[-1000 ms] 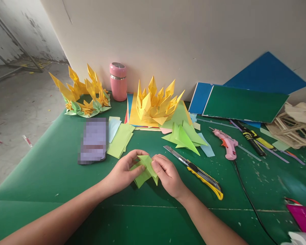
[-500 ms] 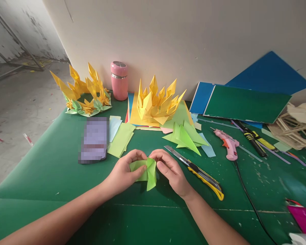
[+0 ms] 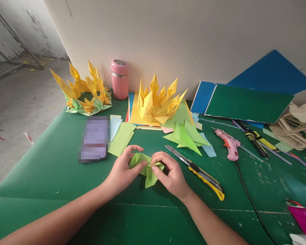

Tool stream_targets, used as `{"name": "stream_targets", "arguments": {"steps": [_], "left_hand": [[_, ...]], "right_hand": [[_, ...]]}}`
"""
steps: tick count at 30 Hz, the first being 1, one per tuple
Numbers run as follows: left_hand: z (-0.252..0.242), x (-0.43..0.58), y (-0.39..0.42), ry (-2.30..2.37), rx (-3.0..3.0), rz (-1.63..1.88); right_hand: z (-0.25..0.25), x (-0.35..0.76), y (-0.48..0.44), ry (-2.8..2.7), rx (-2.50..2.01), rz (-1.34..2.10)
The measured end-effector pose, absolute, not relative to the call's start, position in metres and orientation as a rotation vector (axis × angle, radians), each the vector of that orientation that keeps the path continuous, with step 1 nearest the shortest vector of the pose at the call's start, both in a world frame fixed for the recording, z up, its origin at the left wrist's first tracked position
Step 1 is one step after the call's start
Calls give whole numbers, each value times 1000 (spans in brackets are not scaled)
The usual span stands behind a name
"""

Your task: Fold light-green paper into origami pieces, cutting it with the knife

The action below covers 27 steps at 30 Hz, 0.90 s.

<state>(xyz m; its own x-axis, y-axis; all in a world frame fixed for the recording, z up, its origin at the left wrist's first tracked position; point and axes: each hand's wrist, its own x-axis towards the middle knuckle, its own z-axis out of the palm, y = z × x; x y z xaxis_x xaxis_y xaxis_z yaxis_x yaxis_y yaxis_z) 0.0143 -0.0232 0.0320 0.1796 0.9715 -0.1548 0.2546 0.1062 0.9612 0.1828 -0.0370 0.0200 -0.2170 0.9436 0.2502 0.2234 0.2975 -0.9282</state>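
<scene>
A light green folded paper piece (image 3: 146, 167) is held just above the green table (image 3: 48, 177), between both hands. My left hand (image 3: 122, 172) pinches its left side with thumb and fingers closed on it. My right hand (image 3: 169, 173) pinches its right flap, fingers curled. A yellow utility knife (image 3: 197, 168) lies just right of my right hand. Several finished green folded pieces (image 3: 186, 136) lie behind it.
Yellow paper crowns stand at the back centre (image 3: 158, 100) and back left (image 3: 84, 92), beside a pink flask (image 3: 119, 80). A phone (image 3: 94, 139) and green sheets (image 3: 121, 139) lie left. A pink glue gun (image 3: 229, 144) with its cord, blue and green boards (image 3: 247, 102) and a stick frame (image 3: 293, 126) sit right.
The green piece has been turned and reshaped between my fingers; a flap that pointed down now spreads out sideways. Both hands stayed in about the same place.
</scene>
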Motion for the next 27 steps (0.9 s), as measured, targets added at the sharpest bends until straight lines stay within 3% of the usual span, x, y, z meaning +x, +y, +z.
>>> {"name": "stream_targets", "arguments": {"steps": [27], "left_hand": [[29,16,-23,1180,1176,810]], "right_hand": [[14,175,-39,-1580,-1299,886]]}}
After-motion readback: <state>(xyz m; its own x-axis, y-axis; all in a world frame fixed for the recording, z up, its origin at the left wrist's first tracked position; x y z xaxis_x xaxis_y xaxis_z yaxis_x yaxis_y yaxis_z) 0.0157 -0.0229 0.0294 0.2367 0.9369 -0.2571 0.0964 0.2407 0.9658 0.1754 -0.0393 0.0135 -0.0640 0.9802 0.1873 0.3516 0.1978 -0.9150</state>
